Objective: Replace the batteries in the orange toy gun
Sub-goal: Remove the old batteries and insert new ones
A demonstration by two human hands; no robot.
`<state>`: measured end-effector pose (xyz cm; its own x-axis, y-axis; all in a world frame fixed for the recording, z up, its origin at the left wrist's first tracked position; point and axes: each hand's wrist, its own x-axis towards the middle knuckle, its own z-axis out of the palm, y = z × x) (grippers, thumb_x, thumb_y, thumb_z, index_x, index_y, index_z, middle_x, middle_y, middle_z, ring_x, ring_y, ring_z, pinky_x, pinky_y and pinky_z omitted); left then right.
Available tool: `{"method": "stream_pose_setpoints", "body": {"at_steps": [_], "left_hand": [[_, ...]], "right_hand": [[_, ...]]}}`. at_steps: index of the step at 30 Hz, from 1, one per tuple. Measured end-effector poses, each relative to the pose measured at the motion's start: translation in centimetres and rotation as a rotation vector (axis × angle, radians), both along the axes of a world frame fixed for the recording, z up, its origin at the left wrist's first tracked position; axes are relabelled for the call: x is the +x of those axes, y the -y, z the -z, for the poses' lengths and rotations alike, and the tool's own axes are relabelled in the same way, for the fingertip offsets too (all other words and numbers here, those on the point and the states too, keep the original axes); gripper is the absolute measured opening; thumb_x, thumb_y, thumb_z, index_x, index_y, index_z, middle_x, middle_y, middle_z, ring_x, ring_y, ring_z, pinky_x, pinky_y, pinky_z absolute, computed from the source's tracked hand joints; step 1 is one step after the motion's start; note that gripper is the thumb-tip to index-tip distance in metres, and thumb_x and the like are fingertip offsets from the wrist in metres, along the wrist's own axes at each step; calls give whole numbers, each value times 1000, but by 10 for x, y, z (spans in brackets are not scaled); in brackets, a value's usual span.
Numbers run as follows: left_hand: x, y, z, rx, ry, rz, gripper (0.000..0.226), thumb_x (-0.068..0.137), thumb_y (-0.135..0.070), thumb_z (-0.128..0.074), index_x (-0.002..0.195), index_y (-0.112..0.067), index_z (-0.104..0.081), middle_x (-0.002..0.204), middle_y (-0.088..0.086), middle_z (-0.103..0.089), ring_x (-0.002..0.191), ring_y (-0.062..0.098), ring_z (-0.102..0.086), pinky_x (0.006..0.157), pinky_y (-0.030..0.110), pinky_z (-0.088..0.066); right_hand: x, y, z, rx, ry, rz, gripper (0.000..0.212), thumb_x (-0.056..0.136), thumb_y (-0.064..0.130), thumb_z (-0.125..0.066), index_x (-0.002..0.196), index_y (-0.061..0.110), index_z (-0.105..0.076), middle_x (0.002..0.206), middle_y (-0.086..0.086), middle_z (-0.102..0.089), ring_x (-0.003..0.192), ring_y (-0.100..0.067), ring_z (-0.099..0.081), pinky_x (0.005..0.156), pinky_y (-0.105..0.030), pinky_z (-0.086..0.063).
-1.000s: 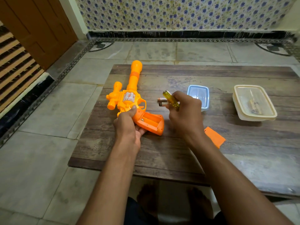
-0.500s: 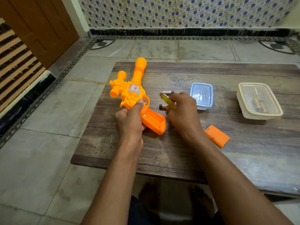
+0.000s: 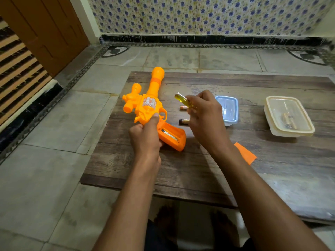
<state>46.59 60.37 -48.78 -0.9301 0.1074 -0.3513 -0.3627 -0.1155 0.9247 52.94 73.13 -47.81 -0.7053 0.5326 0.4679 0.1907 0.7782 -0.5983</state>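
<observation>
**A:** Here's the orange toy gun (image 3: 146,107) at the left end of the table (image 3: 181,171), barrel aimed away from the person and a touch to the right. The long axis runs from the muzzle at the far edge down to the grip at the near end, which kicks out toward the right.

**B:** And the left hand (image 3: 145,140) has it pinned just behind the trigger guard, fingers wrapped round the body where it meets the grip, thumb pressed on top.

**A:** The grip's battery compartment (image 3: 169,135) is open and facing up, with one battery in it, lying along the grip. Its orange cover (image 3: 245,153) sits well apart, on the table to the right.

**B:** Right hand (image 3: 204,116) now. It hovers above the table, fingers clamped on a yellow-handled screwdriver (image 3: 183,100), handle end poking up and left. I can't see the tip.

**A:** Two loose batteries (image 3: 184,121) lie on the table just beside that hand, between it and the gun; the nearer one sits right by the fingers.

**B:** So the key relation: the open compartment lies below and to the left of the right hand's fingers. That's the free hand's job, I'd say, since the left is busy steadying.

**A:** Agreed. A blue container (image 3: 228,109) and a clear lidded box (image 3: 288,116) wait further right.
</observation>
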Motion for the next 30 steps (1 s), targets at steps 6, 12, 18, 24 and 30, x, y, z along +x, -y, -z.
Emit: {"method": "stream_pose_setpoints", "body": {"at_steps": [6,12,18,24,30], "left_hand": [[-1,1,-1,10,32,6,12,91,-21,-73,80,-18,-71,79,4,-75,81,27,-75,85,63,-59],[-5,-1,1,26,56,3,7,91,-22,-73,87,-16,-73,91,13,-79,87,33,-78,83,64,-59],[-8,-1,6,49,71,0,7,91,-22,-73,89,-16,-73,85,6,-78,85,28,-77,83,60,-61],[-10,0,8,51,93,-1,8,91,-24,-73,94,-17,-74,90,7,-77,87,27,-76,83,58,-62],[-8,-2,8,46,94,14,11,93,-27,-72,98,-17,-72,95,9,-78,89,28,-76,83,56,-62]], "right_hand": [[-46,-29,-10,145,236,21,36,78,-10,-65,108,9,-74,100,-13,-66,91,-37,-63,81,-46,-54],[-98,-53,-15,238,534,29,37,87,-13,-56,112,11,-71,110,-14,-67,110,-38,-57,104,-51,-37],[-121,-68,-2,226,609,6,36,88,-10,-59,116,10,-69,118,-16,-64,119,-37,-54,112,-60,-31],[-128,-75,-1,199,648,-54,43,80,-9,-68,111,21,-75,116,-6,-66,122,-32,-49,98,-50,-29],[-134,-75,-5,263,657,-195,32,86,-2,-69,103,23,-76,110,-3,-66,112,-31,-55,86,-40,-32]]}}
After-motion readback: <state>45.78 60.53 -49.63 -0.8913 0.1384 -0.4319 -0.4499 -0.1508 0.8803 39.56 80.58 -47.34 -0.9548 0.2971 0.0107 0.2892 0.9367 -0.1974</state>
